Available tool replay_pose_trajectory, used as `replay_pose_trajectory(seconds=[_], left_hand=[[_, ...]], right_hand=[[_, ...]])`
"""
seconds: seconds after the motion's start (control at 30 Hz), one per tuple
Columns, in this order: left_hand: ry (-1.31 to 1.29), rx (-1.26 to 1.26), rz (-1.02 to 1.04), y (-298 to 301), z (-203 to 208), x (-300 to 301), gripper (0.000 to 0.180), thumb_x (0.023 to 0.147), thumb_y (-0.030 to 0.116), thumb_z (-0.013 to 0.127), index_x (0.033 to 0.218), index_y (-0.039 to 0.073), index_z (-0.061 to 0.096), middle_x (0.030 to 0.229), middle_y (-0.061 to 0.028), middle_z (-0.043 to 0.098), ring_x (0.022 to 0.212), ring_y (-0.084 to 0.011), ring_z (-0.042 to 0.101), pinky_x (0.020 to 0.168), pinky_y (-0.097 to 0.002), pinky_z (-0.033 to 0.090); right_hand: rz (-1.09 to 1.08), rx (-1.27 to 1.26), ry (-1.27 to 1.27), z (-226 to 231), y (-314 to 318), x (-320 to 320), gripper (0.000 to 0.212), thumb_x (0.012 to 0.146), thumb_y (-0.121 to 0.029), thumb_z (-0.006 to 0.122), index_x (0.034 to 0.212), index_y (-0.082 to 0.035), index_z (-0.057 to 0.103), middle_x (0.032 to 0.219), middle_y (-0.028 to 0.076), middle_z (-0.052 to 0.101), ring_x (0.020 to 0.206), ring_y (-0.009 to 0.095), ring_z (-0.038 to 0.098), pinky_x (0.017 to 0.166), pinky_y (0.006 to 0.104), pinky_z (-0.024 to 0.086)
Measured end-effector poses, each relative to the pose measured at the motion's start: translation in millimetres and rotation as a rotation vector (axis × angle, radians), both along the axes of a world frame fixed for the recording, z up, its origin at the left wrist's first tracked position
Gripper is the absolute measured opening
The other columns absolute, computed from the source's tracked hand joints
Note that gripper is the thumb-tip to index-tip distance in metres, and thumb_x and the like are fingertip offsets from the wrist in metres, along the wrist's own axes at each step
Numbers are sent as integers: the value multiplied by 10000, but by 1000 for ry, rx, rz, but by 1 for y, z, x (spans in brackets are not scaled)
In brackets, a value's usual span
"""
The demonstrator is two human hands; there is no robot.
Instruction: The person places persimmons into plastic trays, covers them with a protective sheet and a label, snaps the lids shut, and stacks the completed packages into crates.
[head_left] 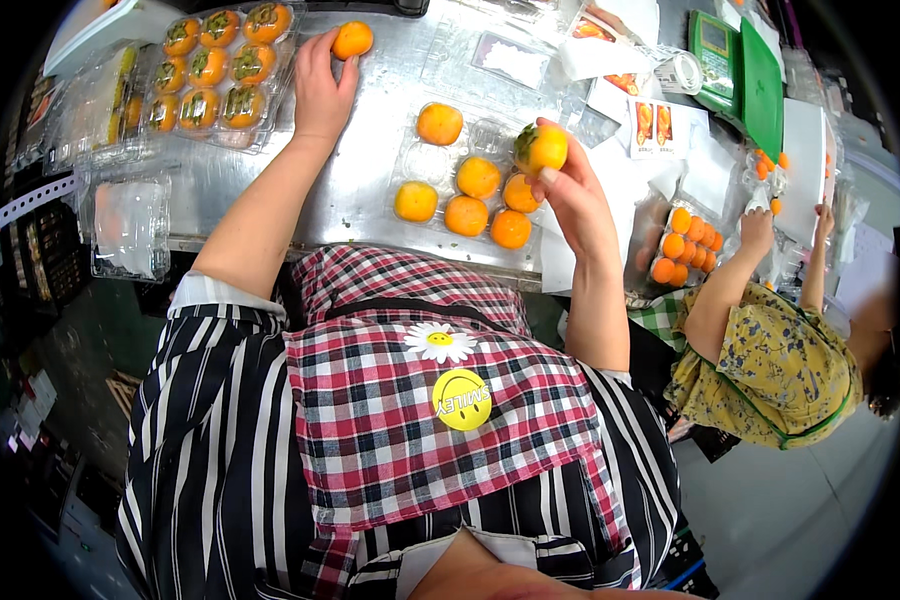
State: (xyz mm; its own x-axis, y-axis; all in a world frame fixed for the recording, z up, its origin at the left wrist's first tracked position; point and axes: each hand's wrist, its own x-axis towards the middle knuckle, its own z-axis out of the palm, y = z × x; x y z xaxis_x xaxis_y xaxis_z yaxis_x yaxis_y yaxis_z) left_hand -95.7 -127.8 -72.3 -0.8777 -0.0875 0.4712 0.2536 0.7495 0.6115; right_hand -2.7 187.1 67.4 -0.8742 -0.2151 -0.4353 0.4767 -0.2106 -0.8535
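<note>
The thumb and fingers of the right hand (578,195) are bent and part-closed round a green-topped persimmon (545,150), thumb on the near side, fingertips at the back; they are parted only by the width of the fruit. It is held up at the right edge of an uncovered clear tray (433,160), its green calyx turned to the left.

The fingers of the left hand (320,85) reach away from the body, slightly curved, with a gap between thumb and forefinger. At that gap sits a plain orange persimmon (354,40), forefinger near its left side and thumb just below; I cannot tell how firmly they grip it, or if it is lifted.

Between the 2 forearms, the clear tray has 6 loose persimmons (480,177) in it: 1 at the far side, the other 5 grouped nearer the body. All of this is on a metal table (360,190).

Left of the left hand, a filled clear box (281,98) shows 9 persimmons in 3 rows of 3, green calyxes upward. Right of the right hand are printed cards (655,128), a white roll (680,73) and a green case (715,60). Farther right, another person's hand (757,232) is near a pack of orange fruit (682,246).
</note>
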Motion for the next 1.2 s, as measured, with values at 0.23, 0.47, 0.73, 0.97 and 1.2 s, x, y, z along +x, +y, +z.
replay_pose_trajectory(seconds=[0.23, 0.47, 0.73, 0.97, 1.2], left_hand=[[0, -3, 2, -2, -1, -3, 464, 846, 149, 643, 1278, 59, 502, 1244, -182, 494, 1150, -368, 491, 997, -428, 401], [13, -6, 0, -2, -3, -5, 464, 850, 155, 644, 1279, 61, 492, 1233, -174, 496, 1147, -362, 494, 991, -425, 407], [-46, 4, -3, -4, -10, -2, 453, 857, 152, 648, 1271, 37, 502, 1236, -186, 504, 1153, -363, 496, 1000, -416, 405], [-94, -14, 0, -7, -17, -3, 450, 859, 156, 647, 1268, 37, 503, 1230, -183, 508, 1147, -360, 498, 998, -415, 406], [-139, -38, -4, -7, -15, -6, 445, 861, 157, 643, 1266, 40, 501, 1229, -183, 509, 1153, -358, 494, 1005, -412, 399]], right_hand=[[237, 958, 404, -9, -21, -8, 620, 751, -181, 756, 1298, -39, 501, 1104, 146, 539, 947, 245, 586, 823, 329, 495], [394, 1166, 431, -26, -38, -29, 553, 733, -223, 765, 1217, -74, 543, 1136, 207, 528, 993, 391, 581, 868, 422, 494], [534, 1217, 302, -37, -41, -43, 538, 770, -220, 733, 1237, -46, 531, 1182, 204, 514, 1039, 382, 574, 896, 402, 485], [585, 1229, 284, -43, -51, -51, 521, 770, -184, 713, 1222, -7, 525, 1191, 239, 501, 1030, 414, 584, 882, 433, 504], [658, 1231, 310, -54, -57, -60, 423, 781, -152, 687, 1138, 27, 545, 1110, 240, 512, 983, 406, 588, 855, 435, 505]])
